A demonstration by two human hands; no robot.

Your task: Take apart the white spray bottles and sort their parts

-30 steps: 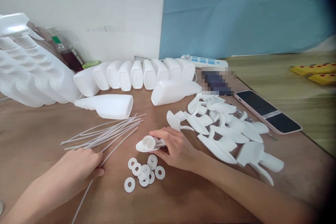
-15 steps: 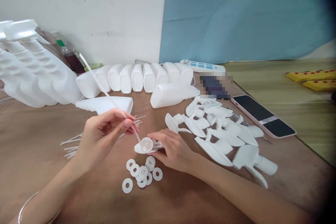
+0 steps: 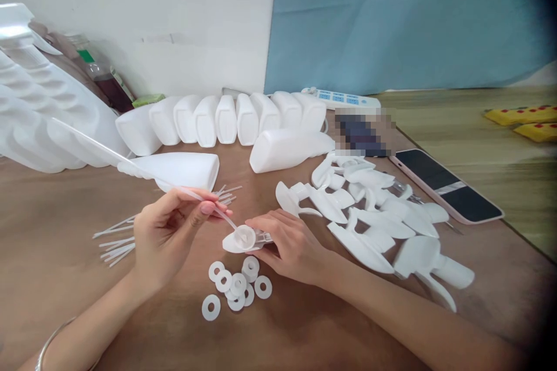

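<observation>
My left hand pinches a thin clear plastic tube between thumb and fingers. The tube slants up to the left, and its lower end meets the round opening of a white spray head. My right hand grips that spray head and holds it down on the brown table. Several white ring washers lie just in front of the spray head. A bundle of loose clear tubes lies behind my left hand.
A heap of white spray heads sits right of my right hand. White bottles lie in a row at the back, more are stacked at the left. A phone, a power strip and yellow objects lie at the right.
My left hand picked one tube out of the bundle, lifted it and brought its end to the spray head's opening. My right hand stayed on the spray head.
</observation>
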